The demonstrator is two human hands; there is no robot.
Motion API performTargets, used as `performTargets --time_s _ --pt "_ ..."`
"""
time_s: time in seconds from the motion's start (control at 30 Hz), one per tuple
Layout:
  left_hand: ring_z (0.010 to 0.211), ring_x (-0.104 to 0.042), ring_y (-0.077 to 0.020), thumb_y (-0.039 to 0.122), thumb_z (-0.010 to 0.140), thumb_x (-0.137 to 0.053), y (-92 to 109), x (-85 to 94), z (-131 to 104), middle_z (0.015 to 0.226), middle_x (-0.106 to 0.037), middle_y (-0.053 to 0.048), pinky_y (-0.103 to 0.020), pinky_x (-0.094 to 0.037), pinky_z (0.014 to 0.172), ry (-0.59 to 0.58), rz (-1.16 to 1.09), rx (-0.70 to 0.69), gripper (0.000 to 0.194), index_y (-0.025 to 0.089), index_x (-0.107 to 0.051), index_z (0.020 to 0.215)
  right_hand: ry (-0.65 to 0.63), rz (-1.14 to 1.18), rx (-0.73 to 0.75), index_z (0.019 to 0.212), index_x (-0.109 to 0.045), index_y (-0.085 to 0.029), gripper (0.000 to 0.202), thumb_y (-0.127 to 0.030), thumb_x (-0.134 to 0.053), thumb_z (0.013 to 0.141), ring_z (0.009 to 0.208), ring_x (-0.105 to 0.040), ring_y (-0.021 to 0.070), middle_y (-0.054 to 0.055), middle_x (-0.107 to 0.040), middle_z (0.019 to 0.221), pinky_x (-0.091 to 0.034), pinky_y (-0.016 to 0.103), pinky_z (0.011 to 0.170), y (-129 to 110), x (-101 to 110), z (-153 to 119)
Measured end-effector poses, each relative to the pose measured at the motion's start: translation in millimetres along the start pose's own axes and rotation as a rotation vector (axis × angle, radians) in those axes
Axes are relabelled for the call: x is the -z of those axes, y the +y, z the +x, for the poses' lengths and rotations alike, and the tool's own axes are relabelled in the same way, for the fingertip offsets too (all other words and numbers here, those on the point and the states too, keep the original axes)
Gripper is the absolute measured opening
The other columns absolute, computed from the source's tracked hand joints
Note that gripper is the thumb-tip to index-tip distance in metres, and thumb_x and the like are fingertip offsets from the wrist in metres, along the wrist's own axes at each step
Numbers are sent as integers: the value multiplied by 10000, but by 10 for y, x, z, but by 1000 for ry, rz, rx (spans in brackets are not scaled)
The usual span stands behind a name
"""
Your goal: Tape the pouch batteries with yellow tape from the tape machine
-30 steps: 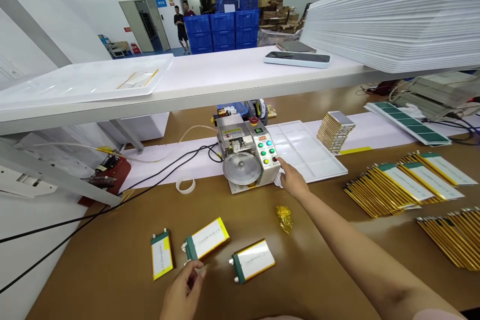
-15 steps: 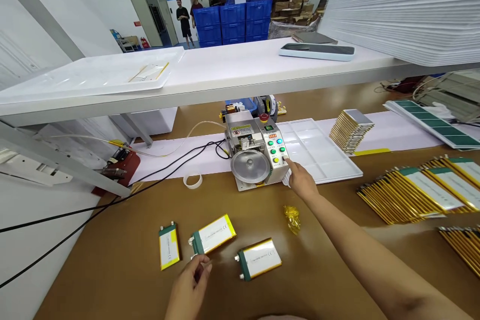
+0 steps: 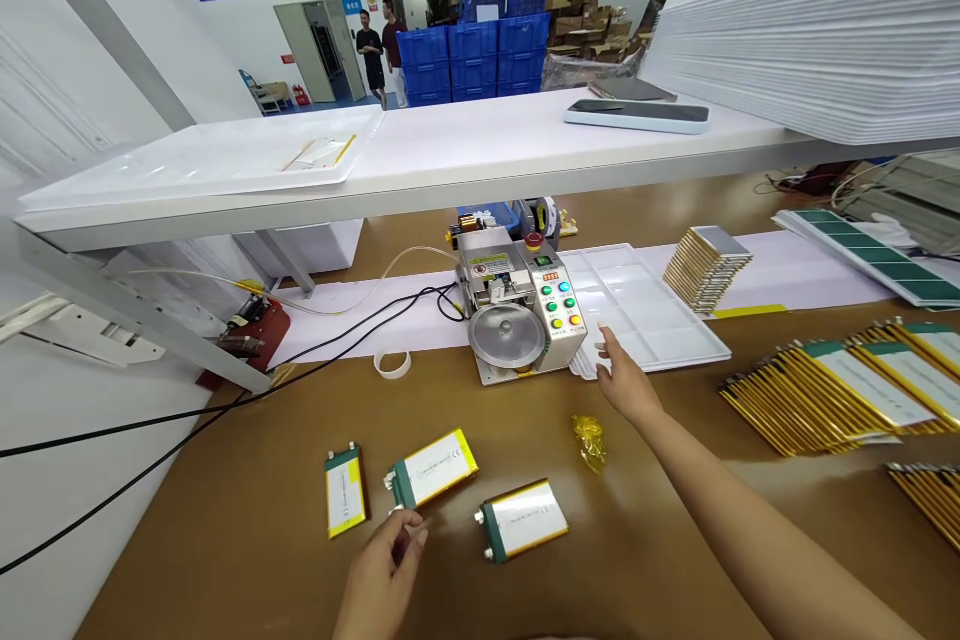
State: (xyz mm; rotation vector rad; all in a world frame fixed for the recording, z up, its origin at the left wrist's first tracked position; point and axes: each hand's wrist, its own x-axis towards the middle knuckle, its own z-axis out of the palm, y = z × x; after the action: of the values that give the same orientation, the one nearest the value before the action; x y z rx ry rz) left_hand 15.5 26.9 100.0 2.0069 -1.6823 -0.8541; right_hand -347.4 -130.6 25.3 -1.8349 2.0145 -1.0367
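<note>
Hanging half-open right of the machine (image 3: 517, 305), right hand (image 3: 628, 385) now off its button (image 3: 575, 319); left hand (image 3: 379, 575), nearside, pinched, contents unclear.

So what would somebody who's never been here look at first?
Probably the machine in the middle, with its round silver disc and bright coloured buttons. Next, perhaps, the gold-edged packs in slanting rows at the right of the table, then the big white stack at the shelf's right end.
</note>
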Motion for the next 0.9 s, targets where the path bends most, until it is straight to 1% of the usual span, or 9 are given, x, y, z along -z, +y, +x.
performTargets --time_s 0.17,0.27,0.37,0.47,0.53,0.63,0.8,0.83,0.9 --pt "526 -434 -133 402 715 -441 6 -46 16 582 -501 29 -242 -370 540 23 -22 -15 241 226 -580 805 -8 36 -57 1362 -152 -232 653 -191 -397 758 926 -568 196 91 -568 1059 -450 352 763 81 30 -134" --pt "561 -466 -139 419 718 -451 8 -39 47 641 -550 11 -248 -378 556 23 -34 -18 266 220 -586 831 -19 48 -90 1362 -155 -232 654 -218 -405 758 894 -577 196 92 -569 1063 -451 346 747 120 56 -201" --pt "600 -501 -140 443 730 -449 47 53 164 712 -593 -1 -246 -385 571 -7 -62 -41 295 213 -584 857 -43 44 -143 1364 -147 -236 659 -235 -405 758 894 -578 205 94 -574 1051 -447 355 744 192 48 -262" --pt "675 -540 -153 450 732 -456 184 202 406 758 -615 -16 -249 -401 611 42 -87 -111 305 203 -589 848 -54 71 -174 1356 -176 -230 646 -256 -411 755 890 -581 201 89 -576 1029 -445 348 751 318 -10 -318" --pt "728 -553 -163 439 733 -461 349 287 617 793 -623 -29 -261 -411 660 104 -75 -180 299 195 -595 841 -57 103 -202 1345 -213 -217 635 -272 -421 747 873 -587 194 80 -585 992 -447 340 749 424 -72 -352" --pt "735 -547 -157 391 759 -438 701 329 960 820 -614 -30 -273 -413 686 190 21 -301 264 193 -597 831 -56 149 -269 1329 -253 -197 622 -277 -425 737 850 -594 190 75 -597 947 -448 337 751 585 -185 -406" --pt "730 -536 -135 284 793 -415 1391 221 1556 841 -600 -32 -253 -401 699 293 179 -603 222 193 -614 832 -69 196 -349 1311 -282 -197 602 -260 -413 727 794 -609 182 79 -602 901 -446 350 771 789 -347 -521" --pt "744 -535 -140 275 798 -412 1508 202 1679 843 -599 -36 -257 -394 706 317 239 -634 227 193 -619 837 -66 213 -350 1312 -280 -197 601 -269 -412 729 791 -610 181 83 -599 904 -445 349 777 820 -365 -546" --pt "779 -535 -155 269 803 -408 1689 179 1919 852 -601 -48 -269 -379 723 366 349 -628 236 190 -625 855 -63 235 -363 1317 -268 -196 609 -296 -410 733 791 -611 179 94 -589 924 -444 348 785 876 -381 -595"
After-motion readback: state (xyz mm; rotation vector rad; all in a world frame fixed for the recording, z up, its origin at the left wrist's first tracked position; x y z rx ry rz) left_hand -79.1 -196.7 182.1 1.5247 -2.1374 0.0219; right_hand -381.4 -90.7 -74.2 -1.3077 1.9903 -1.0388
